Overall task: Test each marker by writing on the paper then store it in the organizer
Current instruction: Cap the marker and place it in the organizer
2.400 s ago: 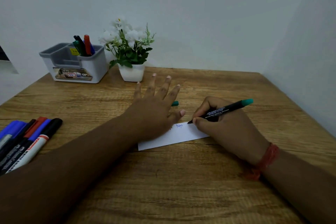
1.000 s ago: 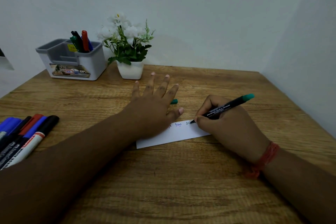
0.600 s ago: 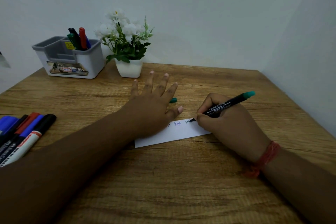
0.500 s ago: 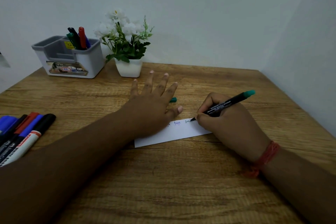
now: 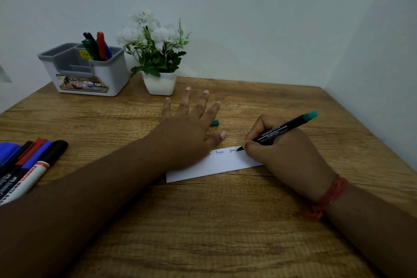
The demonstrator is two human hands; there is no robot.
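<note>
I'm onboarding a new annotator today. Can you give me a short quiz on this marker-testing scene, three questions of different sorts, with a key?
1. True or false: the left hand lies flat on the paper, fingers straight.
2. Multiple choice: the green-ended marker in the right hand has its tip A) in the air, B) at the paper by the newest writing, C) inside the organizer.
3. Fill in: the small green cap lies on the table just beyond the ____ hand.

Key: 1 true; 2 B; 3 left.
</note>
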